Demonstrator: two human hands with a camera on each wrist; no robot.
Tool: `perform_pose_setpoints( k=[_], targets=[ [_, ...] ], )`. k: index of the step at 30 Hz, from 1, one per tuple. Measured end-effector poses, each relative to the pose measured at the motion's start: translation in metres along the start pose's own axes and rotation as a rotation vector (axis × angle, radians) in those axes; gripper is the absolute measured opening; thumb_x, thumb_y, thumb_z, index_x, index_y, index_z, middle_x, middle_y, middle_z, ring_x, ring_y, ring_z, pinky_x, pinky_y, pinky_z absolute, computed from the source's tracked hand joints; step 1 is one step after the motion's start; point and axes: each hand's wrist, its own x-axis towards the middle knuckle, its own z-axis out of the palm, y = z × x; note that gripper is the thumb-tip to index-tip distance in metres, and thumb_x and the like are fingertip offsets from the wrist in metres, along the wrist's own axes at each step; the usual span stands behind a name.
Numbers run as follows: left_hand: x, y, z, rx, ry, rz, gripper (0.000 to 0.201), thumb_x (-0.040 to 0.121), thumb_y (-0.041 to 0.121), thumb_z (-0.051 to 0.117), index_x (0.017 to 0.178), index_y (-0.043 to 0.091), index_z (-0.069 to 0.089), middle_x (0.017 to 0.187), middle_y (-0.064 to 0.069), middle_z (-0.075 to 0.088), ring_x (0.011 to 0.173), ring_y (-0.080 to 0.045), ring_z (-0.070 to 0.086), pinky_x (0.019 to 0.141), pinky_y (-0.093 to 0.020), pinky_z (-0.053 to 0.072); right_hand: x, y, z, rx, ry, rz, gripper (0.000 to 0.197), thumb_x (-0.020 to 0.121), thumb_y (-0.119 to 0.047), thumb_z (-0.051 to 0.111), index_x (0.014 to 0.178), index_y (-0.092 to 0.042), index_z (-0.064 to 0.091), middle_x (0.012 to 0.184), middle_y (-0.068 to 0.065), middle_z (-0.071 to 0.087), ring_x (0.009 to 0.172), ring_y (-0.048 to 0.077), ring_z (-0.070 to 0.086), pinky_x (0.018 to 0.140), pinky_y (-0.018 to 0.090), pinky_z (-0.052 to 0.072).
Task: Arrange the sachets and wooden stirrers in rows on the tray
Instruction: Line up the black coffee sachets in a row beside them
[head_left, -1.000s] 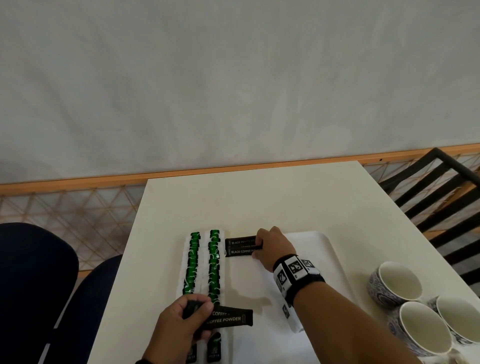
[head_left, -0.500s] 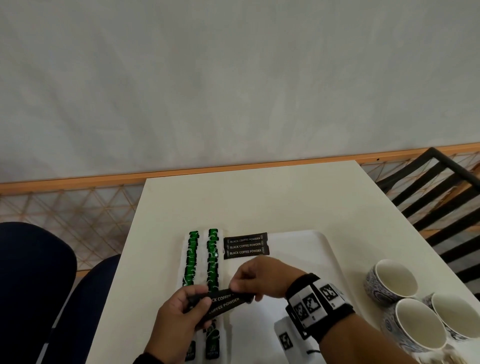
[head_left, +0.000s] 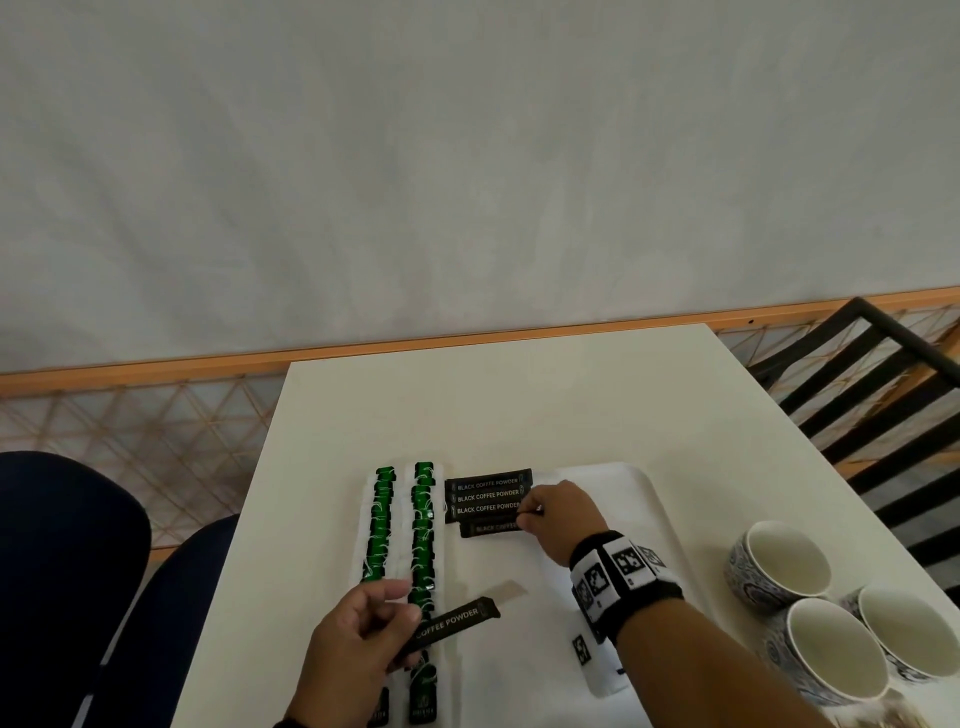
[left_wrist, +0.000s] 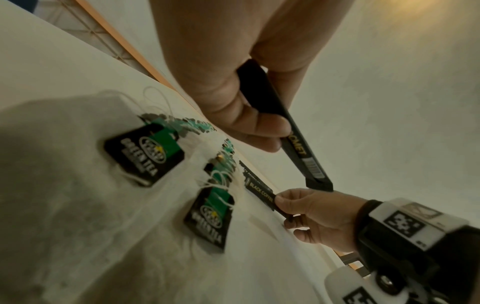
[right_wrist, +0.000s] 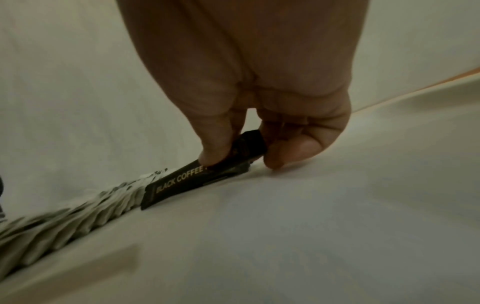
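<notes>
A white tray lies on the table. Two columns of green tea bags fill its left side. Beside them lies a short row of black coffee sachets. My right hand pinches the right end of one more black sachet, low over the tray just under that row. My left hand grips a further black coffee sachet by its left end, tilted above the tea bags. No wooden stirrers are plainly visible.
Three patterned cups stand at the table's right edge. A white device with black markers lies under my right forearm. A dark blue chair is at the left, a black slatted chair at the right.
My right hand took a sachet from the ones in my left hand and carried it away to the row at the tray's far end. The left hand kept its place, still holding a sachet.
</notes>
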Motion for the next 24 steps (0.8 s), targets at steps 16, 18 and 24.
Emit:
perform_pose_setpoints(
  k=[16,18,24],
  targets=[
    [0.002,-0.003,-0.003,-0.025,-0.008,-0.022,0.016,0.082,-0.010,0.065,0.093,0.002,0.067,0.074,-0.020,0.063,0.056,-0.024,0.063,0.048,-0.024,0.053,0.014,-0.019,0.018,-0.056,0.065,0.010,0.010,0.089,-0.033,0.063,0.096,-0.026,0.059,0.111,0.003,0.044,0.106,0.024,0.045,0.090,0.037,0.049],
    [0.002,-0.003,-0.002,-0.029,-0.006,-0.026,0.016,0.082,-0.010,0.065,0.093,0.002,0.067,0.073,-0.019,0.063,0.057,-0.025,0.064,0.048,-0.024,0.053,0.014,-0.019,0.020,-0.081,0.072,0.006,0.012,0.090,-0.034,0.061,0.097,-0.025,0.057,0.112,0.004,0.044,0.106,0.025,0.046,0.089,0.037,0.049],
    [0.003,-0.005,-0.003,-0.044,0.003,-0.027,0.016,0.082,-0.008,0.066,0.094,0.003,0.067,0.067,-0.014,0.063,0.055,-0.025,0.064,0.051,-0.025,0.055,0.014,-0.020,0.020,-0.095,0.102,-0.008,0.014,0.091,-0.034,0.059,0.099,-0.023,0.055,0.112,0.004,0.044,0.104,0.024,0.046,0.087,0.037,0.050]
  ],
)
